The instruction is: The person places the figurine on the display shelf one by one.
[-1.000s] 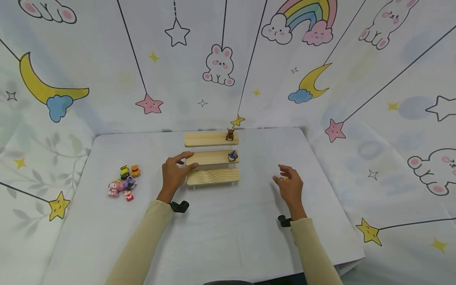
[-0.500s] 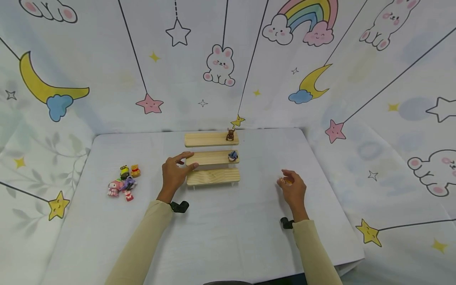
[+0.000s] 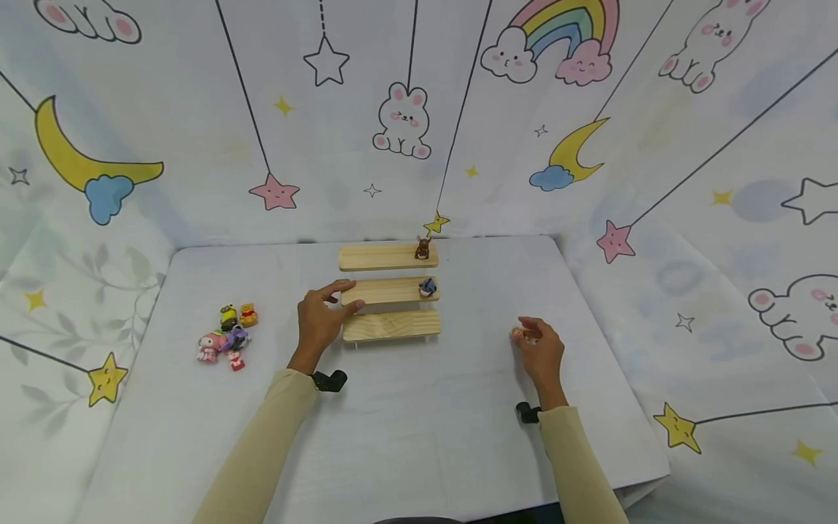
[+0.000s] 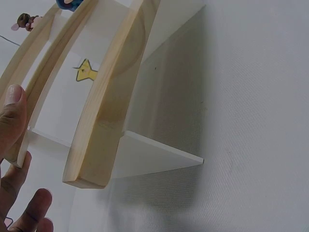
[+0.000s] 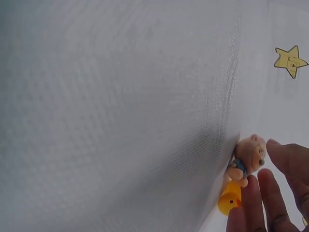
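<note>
In the head view my left hand (image 3: 321,320) holds the left end of the middle wooden shelf (image 3: 386,291), thumb on its near edge and fingers at the far side. A small blue figurine (image 3: 428,287) sits at that shelf's right end. On the back shelf (image 3: 373,256) is a brown animal figurine (image 3: 423,248), and the front shelf (image 3: 393,325) is bare. Off to the right, my right hand (image 3: 542,353) curls its thumb and fingers about a small baby-like figurine (image 5: 248,154). A yellow duck (image 5: 229,199) shows at its lower end, partly behind the fingertips.
On the left of the white-covered table (image 3: 393,437) stands a cluster of several small figurines, including a pink one (image 3: 209,345), a green-and-yellow one (image 3: 228,317) and a yellow bear (image 3: 248,314). A printed cloth wall (image 3: 353,160) rises behind the shelves.
My right hand has moved slightly right and toward me, its fingers drawing in around the baby-like figurine. My left hand stays on the middle shelf.
</note>
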Demonstrator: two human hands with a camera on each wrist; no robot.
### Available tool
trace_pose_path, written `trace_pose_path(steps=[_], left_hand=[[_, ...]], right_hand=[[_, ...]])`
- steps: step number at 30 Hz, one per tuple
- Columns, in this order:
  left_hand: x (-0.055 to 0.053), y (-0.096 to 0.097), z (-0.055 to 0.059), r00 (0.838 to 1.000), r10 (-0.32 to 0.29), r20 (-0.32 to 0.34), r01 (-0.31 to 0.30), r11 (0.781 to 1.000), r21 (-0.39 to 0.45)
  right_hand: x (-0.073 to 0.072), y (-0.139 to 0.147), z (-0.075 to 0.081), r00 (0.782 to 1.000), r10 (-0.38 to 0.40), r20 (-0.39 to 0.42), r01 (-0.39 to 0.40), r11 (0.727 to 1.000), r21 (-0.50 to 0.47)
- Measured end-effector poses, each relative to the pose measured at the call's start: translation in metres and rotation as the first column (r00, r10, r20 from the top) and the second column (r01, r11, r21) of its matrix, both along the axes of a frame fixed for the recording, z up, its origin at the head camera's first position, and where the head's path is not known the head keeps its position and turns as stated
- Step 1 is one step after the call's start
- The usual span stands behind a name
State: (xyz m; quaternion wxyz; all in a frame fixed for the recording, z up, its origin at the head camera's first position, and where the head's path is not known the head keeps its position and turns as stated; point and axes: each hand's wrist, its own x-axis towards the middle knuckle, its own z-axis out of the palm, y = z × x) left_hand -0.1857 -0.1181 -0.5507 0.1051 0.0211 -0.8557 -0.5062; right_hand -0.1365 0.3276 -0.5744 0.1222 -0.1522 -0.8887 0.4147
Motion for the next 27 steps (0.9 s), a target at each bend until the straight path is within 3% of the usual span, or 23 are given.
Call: trace_pose_path(steps=[14, 27], left_hand=[[-0.0001, 0.0000, 0.0000, 1.000, 0.001, -0.020, -0.001, 1.000, 0.014], [0.0011, -0.0003, -0.0003, 1.000, 0.003, -0.004, -0.003, 1.000, 0.016]], right_hand=[[0.0008, 0.0014, -0.0001, 0.999, -0.021, 0.025, 0.021, 1.000, 0.003], [0.0044, -0.0001, -0.0007, 0.992, 0.044, 0.116, -0.047, 0.999, 0.021]])
